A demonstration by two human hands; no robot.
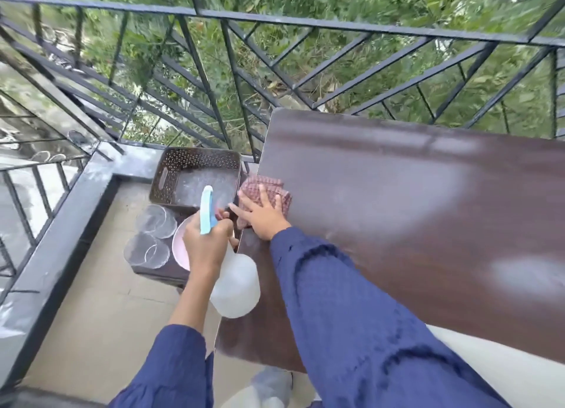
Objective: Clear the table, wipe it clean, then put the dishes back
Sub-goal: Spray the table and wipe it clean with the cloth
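Observation:
The dark brown table [397,199] fills the right half of the view, its top bare and glossy. My right hand [263,216] lies flat, fingers spread, on a pink checked cloth [269,187] at the table's left edge. My left hand [204,242] grips a clear spray bottle [235,285] with a light blue trigger head [207,209], held over the table's left edge. On a low dark stand to the left sit glass plates [149,236] and a pink plate [180,245], partly hidden by my left hand.
A brown perforated basket [171,175] stands on the stand beyond the plates. A black metal railing [214,71] runs behind the table and down the left, with greenery below. A dark stone kerb [61,239] borders the tiled floor on the left.

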